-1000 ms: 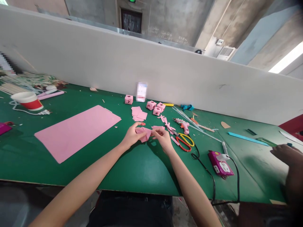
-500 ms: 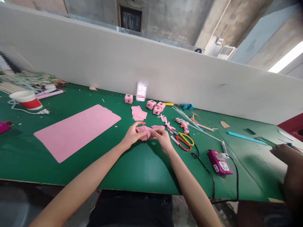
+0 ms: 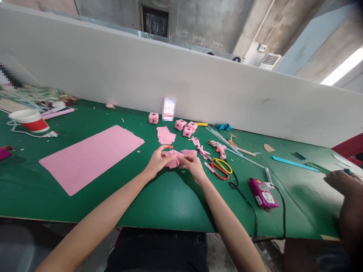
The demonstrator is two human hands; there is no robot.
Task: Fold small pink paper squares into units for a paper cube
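Observation:
A folded piece of pink paper (image 3: 173,159) is held just above the green table, between my two hands. My left hand (image 3: 157,161) is closed on its left side, thumb in front. On the other side, the fingers of my right hand (image 3: 193,164) pinch its right edge. Behind my right hand lies another flat pink piece (image 3: 189,152). Several small pink paper squares (image 3: 166,136) are stacked loosely beyond my hands. Farther back sit several pink paper cubes (image 3: 180,124) with cut-out openings.
To the right lie scissors (image 3: 222,168) with red and yellow handles, a pink glue gun (image 3: 219,148) and a purple power strip (image 3: 263,194) with a black cable. A large pink sheet (image 3: 93,158) and a paper cup (image 3: 30,121) are leftward. Another person's hand (image 3: 342,182) rests at the right.
My fingers have shifted slightly on the folded pink paper, which is turned a little. The view has moved slightly; the things on the table lie as before.

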